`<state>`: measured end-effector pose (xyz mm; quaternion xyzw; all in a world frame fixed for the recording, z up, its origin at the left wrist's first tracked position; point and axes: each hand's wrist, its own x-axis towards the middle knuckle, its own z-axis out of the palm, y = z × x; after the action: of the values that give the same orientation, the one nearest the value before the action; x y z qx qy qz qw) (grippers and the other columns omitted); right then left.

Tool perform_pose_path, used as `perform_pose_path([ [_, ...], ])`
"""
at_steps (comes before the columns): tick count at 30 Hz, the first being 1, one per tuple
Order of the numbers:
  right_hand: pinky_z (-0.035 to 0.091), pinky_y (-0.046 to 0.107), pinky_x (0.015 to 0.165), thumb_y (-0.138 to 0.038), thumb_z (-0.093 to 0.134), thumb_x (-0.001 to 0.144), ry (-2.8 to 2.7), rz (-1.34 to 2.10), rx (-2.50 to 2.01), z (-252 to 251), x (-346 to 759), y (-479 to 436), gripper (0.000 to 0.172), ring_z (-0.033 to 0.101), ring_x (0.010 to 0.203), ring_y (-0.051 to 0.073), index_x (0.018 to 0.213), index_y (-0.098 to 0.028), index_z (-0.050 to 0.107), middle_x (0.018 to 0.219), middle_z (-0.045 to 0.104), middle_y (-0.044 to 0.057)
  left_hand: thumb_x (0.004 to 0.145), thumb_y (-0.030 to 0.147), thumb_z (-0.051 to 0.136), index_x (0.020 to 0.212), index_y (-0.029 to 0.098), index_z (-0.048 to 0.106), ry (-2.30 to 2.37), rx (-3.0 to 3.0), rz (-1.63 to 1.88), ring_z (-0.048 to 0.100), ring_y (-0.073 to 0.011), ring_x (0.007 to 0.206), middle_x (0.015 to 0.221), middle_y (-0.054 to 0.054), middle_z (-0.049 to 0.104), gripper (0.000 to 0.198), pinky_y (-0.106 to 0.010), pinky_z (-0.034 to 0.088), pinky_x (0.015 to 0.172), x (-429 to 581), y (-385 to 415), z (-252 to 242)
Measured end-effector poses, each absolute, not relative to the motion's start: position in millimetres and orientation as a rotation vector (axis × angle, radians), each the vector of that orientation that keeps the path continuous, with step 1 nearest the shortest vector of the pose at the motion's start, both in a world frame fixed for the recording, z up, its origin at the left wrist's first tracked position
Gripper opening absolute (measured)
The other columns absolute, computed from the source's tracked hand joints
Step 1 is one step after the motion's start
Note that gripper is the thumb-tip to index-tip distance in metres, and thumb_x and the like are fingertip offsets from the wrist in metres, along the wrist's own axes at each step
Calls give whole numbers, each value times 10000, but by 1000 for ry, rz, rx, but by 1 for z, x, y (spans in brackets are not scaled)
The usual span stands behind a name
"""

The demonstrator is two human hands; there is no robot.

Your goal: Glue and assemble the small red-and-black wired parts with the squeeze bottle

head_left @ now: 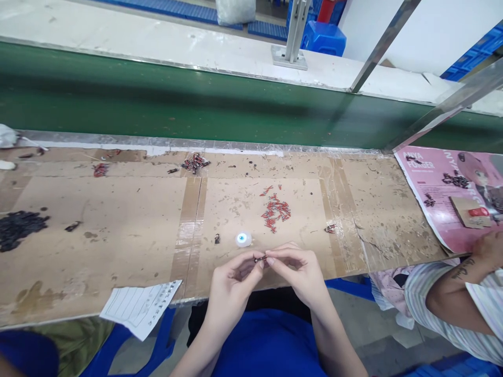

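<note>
My left hand and my right hand meet at the near edge of the cardboard-covered bench. Between their fingertips is a small dark part with reddish bits, pinched from both sides; its exact kind is too small to make out. Just beyond my left hand lies a small round white container with a blue dot. A little dark piece rests to its left. Farther off, a loose pile of small red and black parts is spread on the cardboard.
A green conveyor belt runs behind the bench. Black parts are heaped at left; more red parts lie near the back. A paper sheet overhangs the front edge. At right, a co-worker's arm is beside a pink poster.
</note>
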<state>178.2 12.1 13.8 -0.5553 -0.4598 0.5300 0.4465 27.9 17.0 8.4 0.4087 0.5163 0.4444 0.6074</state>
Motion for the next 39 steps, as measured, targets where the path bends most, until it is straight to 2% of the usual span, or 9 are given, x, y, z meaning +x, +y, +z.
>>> perform_pose_path([
  [8,604,298,695,-342,794,733,-1053,1293,-1359,17,181,14,137,719,786,194,830,-248,816,825,768,57,721,436,770,862,147,755,1156,962,989,749,-219,687,793,-91,775,322,-312,638,732,23,21,10],
  [13,603,277,646,-310,812,684,-969,1351,-1362,20,178,13,123,734,745,192,781,-235,810,821,779,54,699,399,793,720,172,743,1264,1025,1072,750,-224,683,738,-73,770,233,-277,640,665,22,17,3],
  [17,597,275,618,-333,846,634,-859,1475,-1353,18,178,14,170,724,669,179,742,-214,790,771,780,44,690,403,799,706,190,753,1325,1076,1120,744,-224,651,713,-60,766,218,-300,646,655,19,12,-7],
  [21,590,251,647,-308,878,579,-777,1552,-1313,14,178,16,193,706,653,145,695,-209,760,713,761,10,681,370,813,697,201,754,1343,1101,1127,743,-223,645,710,-53,765,179,-307,647,661,17,8,-14],
  [28,597,272,710,-331,893,570,-785,1550,-1327,6,177,15,283,698,687,140,780,-193,763,734,748,18,689,405,803,673,186,747,1329,1066,1115,742,-229,634,686,-62,759,226,-300,646,648,21,12,-15],
  [30,601,285,705,-354,887,583,-824,1523,-1319,4,178,15,287,701,689,149,787,-197,761,739,747,22,709,417,789,748,180,760,1301,1075,1077,751,-236,679,729,-69,769,241,-305,648,674,23,12,-12],
  [34,606,326,713,-404,870,602,-927,1410,-1396,-4,202,20,284,714,713,182,770,-207,753,748,756,38,771,422,745,1120,202,717,1258,1234,1021,760,-230,763,868,-63,785,414,-321,649,736,17,8,3],
  [36,601,362,739,-433,858,603,-956,1250,-1525,-12,226,24,301,719,743,210,770,-207,749,769,763,58,779,383,748,1133,226,709,1375,1373,1116,758,-208,759,882,-43,784,389,-310,644,761,4,8,13],
  [39,582,437,764,-494,802,618,-1002,955,-1767,-28,266,29,358,709,759,256,787,-184,750,821,766,112,788,359,740,1019,229,738,1803,1407,1345,744,-196,797,898,-29,776,265,-341,621,845,-31,19,21],
])
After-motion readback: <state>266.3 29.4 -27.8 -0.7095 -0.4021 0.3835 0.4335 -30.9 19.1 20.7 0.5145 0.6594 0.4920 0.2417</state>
